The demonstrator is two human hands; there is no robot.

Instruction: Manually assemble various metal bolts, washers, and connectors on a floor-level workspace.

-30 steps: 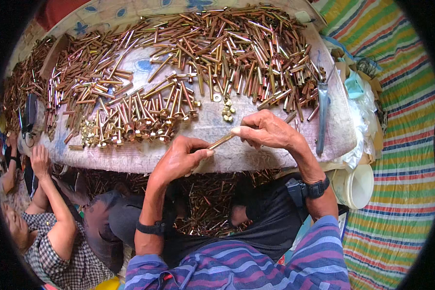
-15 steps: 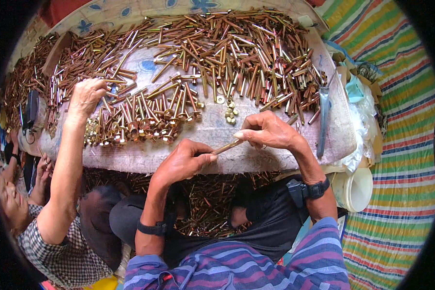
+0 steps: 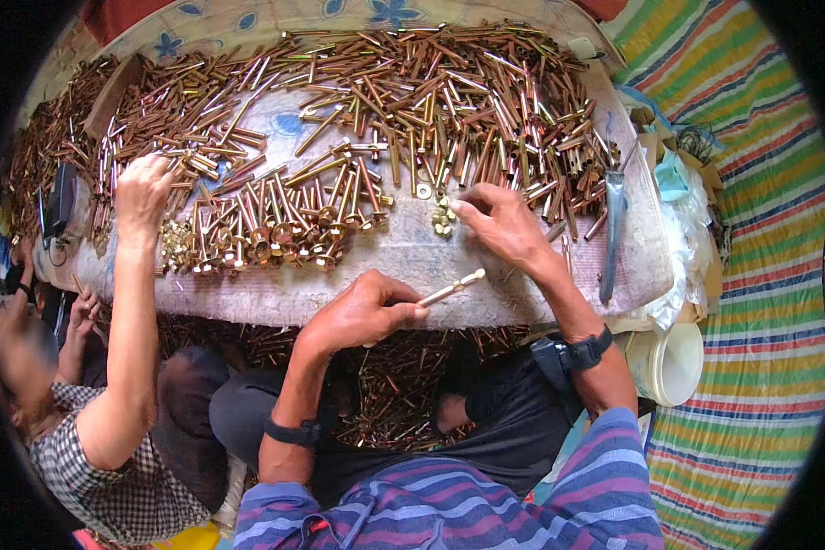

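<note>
My left hand (image 3: 362, 312) is closed, pinching a slim expansion bolt (image 3: 449, 289) between thumb and fingers above the table's near edge. Its far end carries a small pale-gold nut (image 3: 479, 274). My right hand (image 3: 500, 225) reaches to a small heap of brass-coloured nuts (image 3: 444, 220), thumb and fingertips drawn together at its right side. Whether a nut is between them is hidden. Just behind the heap lies a round washer (image 3: 423, 192). Left of it, several bolts with washers and nuts (image 3: 293, 229) stand bunched on the cloth.
A large pile of metal sleeves (image 3: 467, 101) covers the cloth-topped table (image 3: 403, 266) at the back. A blue-handled tool (image 3: 612, 234) lies at the right, a white bucket (image 3: 665, 365) below it. At left, a co-worker's hand (image 3: 144, 197) reaches over the pile; more sleeves (image 3: 399, 394) lie below the table.
My right hand has let go of the bolt and moved up to the nut heap. My left hand keeps the bolt, now with its nut end showing. The co-worker's hand has shifted slightly left.
</note>
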